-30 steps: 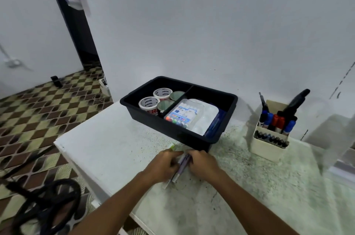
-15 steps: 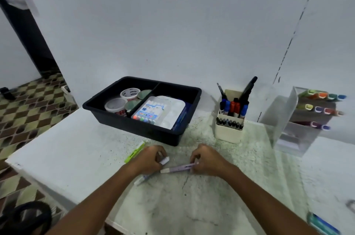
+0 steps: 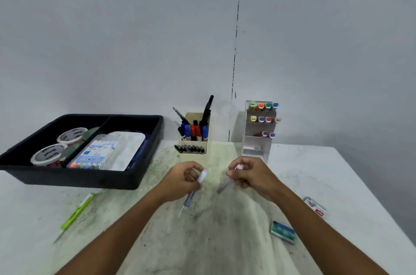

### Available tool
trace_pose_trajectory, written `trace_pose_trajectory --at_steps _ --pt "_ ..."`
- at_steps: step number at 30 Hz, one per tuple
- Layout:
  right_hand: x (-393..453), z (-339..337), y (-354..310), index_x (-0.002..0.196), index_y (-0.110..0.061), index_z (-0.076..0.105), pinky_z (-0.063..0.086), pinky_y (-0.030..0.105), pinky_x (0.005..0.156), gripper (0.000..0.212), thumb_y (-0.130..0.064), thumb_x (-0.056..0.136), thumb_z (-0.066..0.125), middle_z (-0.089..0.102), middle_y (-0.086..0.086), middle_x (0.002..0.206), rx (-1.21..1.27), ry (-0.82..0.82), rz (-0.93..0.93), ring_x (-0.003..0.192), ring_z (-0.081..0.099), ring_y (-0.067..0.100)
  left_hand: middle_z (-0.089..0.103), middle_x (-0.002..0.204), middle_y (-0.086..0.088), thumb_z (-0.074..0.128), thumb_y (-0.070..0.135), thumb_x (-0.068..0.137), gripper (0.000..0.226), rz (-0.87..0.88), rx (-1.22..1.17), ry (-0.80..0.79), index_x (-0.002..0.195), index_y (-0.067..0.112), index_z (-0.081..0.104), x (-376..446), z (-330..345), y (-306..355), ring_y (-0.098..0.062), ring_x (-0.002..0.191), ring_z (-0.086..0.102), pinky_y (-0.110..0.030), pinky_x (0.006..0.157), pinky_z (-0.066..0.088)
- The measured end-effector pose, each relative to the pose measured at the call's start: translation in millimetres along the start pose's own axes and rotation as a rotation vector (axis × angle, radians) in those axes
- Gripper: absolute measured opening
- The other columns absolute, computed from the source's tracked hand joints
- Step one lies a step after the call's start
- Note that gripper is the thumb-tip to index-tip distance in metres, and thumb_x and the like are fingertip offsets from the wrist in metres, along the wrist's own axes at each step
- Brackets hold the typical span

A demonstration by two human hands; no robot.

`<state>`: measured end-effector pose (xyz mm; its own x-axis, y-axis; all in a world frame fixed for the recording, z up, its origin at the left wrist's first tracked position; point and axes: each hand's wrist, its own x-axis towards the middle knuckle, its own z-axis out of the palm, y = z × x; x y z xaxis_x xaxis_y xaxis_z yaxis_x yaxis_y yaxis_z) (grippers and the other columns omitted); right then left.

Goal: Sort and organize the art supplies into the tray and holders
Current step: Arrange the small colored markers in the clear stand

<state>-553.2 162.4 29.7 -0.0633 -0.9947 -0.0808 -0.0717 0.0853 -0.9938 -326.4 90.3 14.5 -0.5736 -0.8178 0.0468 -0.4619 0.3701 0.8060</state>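
Here, table (image 3: 337,184): we see it pale and stained, set against the wall.
Tray (image 3: 144,175): black, far left; its left section holds tape rolls (image 3: 48,154), its right a marker pack (image 3: 94,153).
Rack (image 3: 256,151): clear, by the wall, highlighters (image 3: 263,106) lying in rows.
Holder (image 3: 194,155): cream, between tray and rack, markers upright.
Left hand (image 3: 182,179): we find it curled round a blue pen (image 3: 191,193).
Right hand (image 3: 254,175): pinching a lilac pen (image 3: 225,185), apart from the left.
Green pen (image 3: 76,214): flat on the table, left.
Boxes: a green one (image 3: 283,231) and a red-white one (image 3: 315,206), right.
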Motion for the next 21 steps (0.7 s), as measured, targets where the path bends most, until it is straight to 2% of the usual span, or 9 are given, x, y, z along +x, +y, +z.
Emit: trace_pose_trajectory --at_steps 3,6,9,11,14,16,18,21 --pt "-10 -27 -11 0.086 0.001 0.066 0.041 0.022 0.045 0.015 0.009 0.076 0.073 0.063 0.014 0.067 0.046 0.229 -0.117 0.044 0.048 0.015 0.061 0.079 -0.004 0.070 -0.002 0.079 0.026 0.050 -0.079 0.032 0.102 0.009 0.063 22 15 32 -0.006 0.062 0.058 -0.022 0.063 0.050" --pt "-18 -50 -23 0.084 -0.004 0.070 0.046 0.025 0.052 0.012 0.006 0.078 0.071 0.067 0.010 0.072 -0.058 0.393 -0.239 0.050 0.055 0.015 0.063 0.082 -0.003 0.074 -0.003 0.077 0.025 0.164 -0.124 0.141 0.096 0.011 0.064 38 24 67 -0.010 0.068 0.062 -0.028 0.069 0.056" --pt "-23 -64 -33 0.090 -0.018 0.071 0.049 0.022 0.060 0.026 0.006 0.079 0.068 0.070 -0.003 0.087 -0.160 0.473 -0.337 0.063 0.060 0.014 0.068 0.079 -0.001 0.076 0.003 0.078 0.017 0.327 -0.112 0.267 0.087 0.013 0.067 51 27 97 -0.011 0.074 0.066 -0.019 0.061 0.051" --pt "-25 -69 -38 0.096 -0.024 0.066 0.048 0.019 0.064 0.036 0.009 0.080 0.065 0.068 -0.010 0.086 -0.194 0.518 -0.443 0.072 0.061 0.013 0.069 0.081 0.001 0.076 0.004 0.077 0.020 0.392 -0.089 0.339 0.085 0.020 0.067 59 29 111 -0.007 0.075 0.065 -0.017 0.058 0.048" --pt "-25 -71 -44 0.095 -0.030 0.061 0.043 0.020 0.059 0.040 0.007 0.081 0.066 0.065 -0.014 0.078 -0.202 0.602 -0.576 0.070 0.057 0.005 0.069 0.084 0.010 0.075 0.004 0.078 0.032 0.474 -0.052 0.407 0.085 0.033 0.063 67 31 123 -0.006 0.075 0.065 -0.020 0.054 0.048" --pt "-23 -72 -45 0.096 -0.024 0.063 0.041 0.019 0.056 0.032 0.005 0.083 0.067 0.066 -0.017 0.079 -0.297 0.637 -0.659 0.070 0.056 0.003 0.067 0.085 0.015 0.075 0.004 0.079 0.027 0.509 -0.022 0.442 0.085 0.029 0.065 72 34 126 -0.005 0.074 0.065 -0.021 0.052 0.046" --pt "-18 -74 -42 0.102 -0.014 0.067 0.039 0.012 0.055 0.027 0.006 0.084 0.065 0.066 -0.017 0.083 -0.420 0.633 -0.738 0.074 0.058 -0.002 0.066 0.084 0.018 0.075 0.006 0.079 0.019 0.531 0.024 0.478 0.088 0.021 0.069 79 37 124 -0.002 0.072 0.063 -0.015 0.051 0.042" --pt "-7 -78 -33 0.108 -0.008 0.068 0.037 0.004 0.065 0.030 0.007 0.083 0.066 0.067 -0.007 0.087 -0.604 0.640 -0.798 0.072 0.054 -0.006 0.068 0.079 0.010 0.076 0.009 0.079 0.016 0.538 0.091 0.493 0.093 0.015 0.072 89 43 117 0.001 0.069 0.062 -0.006 0.055 0.037"
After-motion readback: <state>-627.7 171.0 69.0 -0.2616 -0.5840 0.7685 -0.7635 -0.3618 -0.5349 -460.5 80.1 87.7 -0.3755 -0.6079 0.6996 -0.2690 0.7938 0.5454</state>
